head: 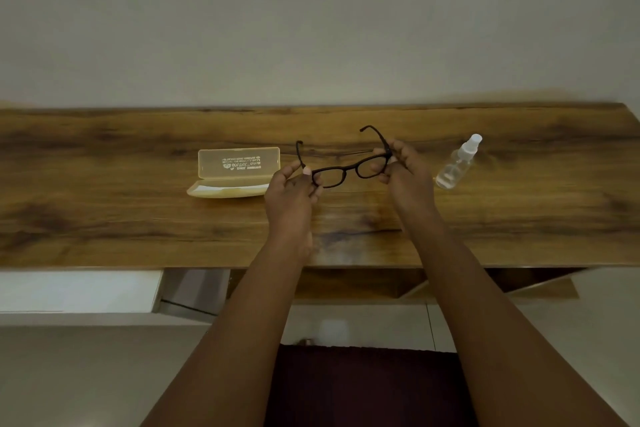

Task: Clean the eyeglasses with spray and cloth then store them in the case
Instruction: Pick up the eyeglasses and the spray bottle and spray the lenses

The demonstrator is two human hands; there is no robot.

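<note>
Above the wooden tabletop (138,218), between the open case (235,173) and the spray bottle (457,163), we hold the black eyeglasses (349,172): left hand (291,194) and right hand (405,170) fingers pinch the hinges. We should grip only the frame, keeping the lenses untouched.

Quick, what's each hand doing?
Left hand: pinching the eyeglasses at one hinge.
Right hand: pinching their other hinge.

Your head view is dim and warm-toned with soft, even light and only faint shadows, a pale sheen on the table (346,239) near its front edge, slight softness throughout, and wide-angle bending toward the edges.
</note>
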